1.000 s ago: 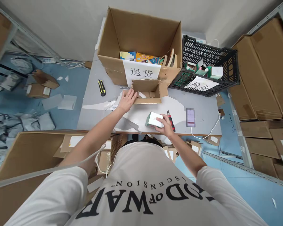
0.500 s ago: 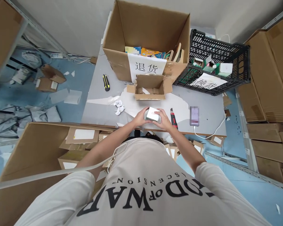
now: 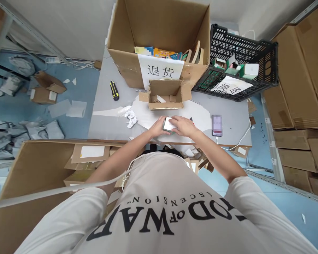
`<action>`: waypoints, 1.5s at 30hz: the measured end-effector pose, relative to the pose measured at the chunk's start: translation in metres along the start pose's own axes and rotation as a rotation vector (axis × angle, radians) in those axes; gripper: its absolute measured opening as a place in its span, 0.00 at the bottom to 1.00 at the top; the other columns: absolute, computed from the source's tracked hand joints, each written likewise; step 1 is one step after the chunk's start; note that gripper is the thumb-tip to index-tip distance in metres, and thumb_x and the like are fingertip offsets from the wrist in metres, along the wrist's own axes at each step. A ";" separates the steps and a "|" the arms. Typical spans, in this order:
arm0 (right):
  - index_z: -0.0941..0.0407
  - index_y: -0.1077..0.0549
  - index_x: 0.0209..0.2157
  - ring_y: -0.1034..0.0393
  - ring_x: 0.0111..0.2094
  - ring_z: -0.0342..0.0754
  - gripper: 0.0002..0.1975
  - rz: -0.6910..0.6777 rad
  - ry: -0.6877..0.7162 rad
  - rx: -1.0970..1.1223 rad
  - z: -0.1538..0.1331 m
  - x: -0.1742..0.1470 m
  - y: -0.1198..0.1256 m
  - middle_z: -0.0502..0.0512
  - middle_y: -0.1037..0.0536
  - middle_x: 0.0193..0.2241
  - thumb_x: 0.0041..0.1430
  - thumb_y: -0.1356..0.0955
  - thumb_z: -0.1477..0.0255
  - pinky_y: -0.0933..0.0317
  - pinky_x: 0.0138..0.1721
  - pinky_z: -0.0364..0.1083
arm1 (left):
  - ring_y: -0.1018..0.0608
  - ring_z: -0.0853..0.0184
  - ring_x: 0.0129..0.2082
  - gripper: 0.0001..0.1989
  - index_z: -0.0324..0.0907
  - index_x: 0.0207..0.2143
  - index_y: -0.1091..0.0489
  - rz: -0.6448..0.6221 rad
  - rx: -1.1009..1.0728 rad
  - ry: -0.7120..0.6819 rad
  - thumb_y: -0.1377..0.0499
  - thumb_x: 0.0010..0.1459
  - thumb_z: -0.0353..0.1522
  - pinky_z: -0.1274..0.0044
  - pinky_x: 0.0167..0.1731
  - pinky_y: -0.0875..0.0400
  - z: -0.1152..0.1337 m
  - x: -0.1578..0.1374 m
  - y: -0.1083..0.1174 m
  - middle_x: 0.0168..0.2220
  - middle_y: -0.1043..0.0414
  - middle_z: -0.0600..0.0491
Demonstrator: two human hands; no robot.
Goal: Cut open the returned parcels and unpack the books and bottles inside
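Between my hands, just above the table's front edge, is a small white box with green sides (image 3: 169,124). My left hand (image 3: 157,128) grips its left side. My right hand (image 3: 183,126) lies over the box's right part, fingers bent onto its top, hiding that side. Just beyond stands a small open cardboard box (image 3: 166,105) with a scrap of white paper inside. A red and black utility knife (image 3: 192,120) is mostly hidden behind my right hand.
A large carton (image 3: 122,67) with books stands at the back, beside a black crate (image 3: 270,67) holding small boxes. A yellow and black utility knife (image 3: 114,90), crumpled paper (image 3: 131,119) and a phone on a cable (image 3: 216,125) lie on the table (image 3: 103,123).
My right hand has moved over the top of the small box and now covers more of it and the red knife. The whole view has shifted slightly.
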State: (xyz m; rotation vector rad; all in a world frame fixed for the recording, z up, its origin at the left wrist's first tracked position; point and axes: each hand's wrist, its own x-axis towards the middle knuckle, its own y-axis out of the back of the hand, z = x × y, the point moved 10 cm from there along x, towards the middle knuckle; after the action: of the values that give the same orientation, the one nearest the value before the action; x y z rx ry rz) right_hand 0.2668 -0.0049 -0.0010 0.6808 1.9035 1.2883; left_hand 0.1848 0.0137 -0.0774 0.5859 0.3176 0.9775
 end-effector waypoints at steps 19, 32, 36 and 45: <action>0.61 0.40 0.60 0.27 0.44 0.59 0.26 -0.086 0.040 0.053 -0.001 0.015 0.005 0.66 0.24 0.46 0.61 0.38 0.70 0.35 0.44 0.53 | 0.30 0.48 0.55 0.43 0.39 0.56 0.44 -0.104 -0.024 0.041 0.28 0.40 0.36 0.61 0.52 0.34 -0.013 -0.001 -0.013 0.54 0.35 0.40; 0.59 0.35 0.56 0.38 0.57 0.56 0.20 0.691 -0.366 0.270 0.064 -0.021 0.006 0.68 0.33 0.55 0.63 0.42 0.71 0.40 0.54 0.56 | 0.34 0.47 0.60 0.52 0.39 0.63 0.51 -0.053 -0.021 -0.004 0.29 0.40 0.39 0.58 0.57 0.37 -0.002 -0.009 -0.007 0.60 0.40 0.37; 0.55 0.32 0.54 0.40 0.59 0.53 0.22 0.387 0.223 0.047 0.008 -0.023 0.004 0.61 0.29 0.54 0.60 0.41 0.79 0.47 0.59 0.56 | 0.44 0.45 0.65 0.54 0.36 0.64 0.52 0.050 0.133 -0.217 0.31 0.41 0.46 0.56 0.61 0.45 0.035 -0.017 0.023 0.64 0.48 0.33; 0.55 0.26 0.41 0.32 0.45 0.48 0.13 0.221 0.633 -0.434 -0.020 -0.028 -0.001 0.56 0.23 0.41 0.63 0.39 0.79 0.46 0.55 0.51 | 0.38 0.56 0.63 0.34 0.39 0.58 0.39 -0.383 0.544 -0.604 0.35 0.48 0.28 0.61 0.65 0.58 0.085 -0.004 0.010 0.58 0.34 0.41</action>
State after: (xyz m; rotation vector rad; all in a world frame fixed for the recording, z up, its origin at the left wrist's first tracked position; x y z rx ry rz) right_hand 0.2672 -0.0371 0.0106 0.2713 1.9389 2.1706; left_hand 0.2186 -0.0125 -0.0029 1.2291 0.1393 0.3025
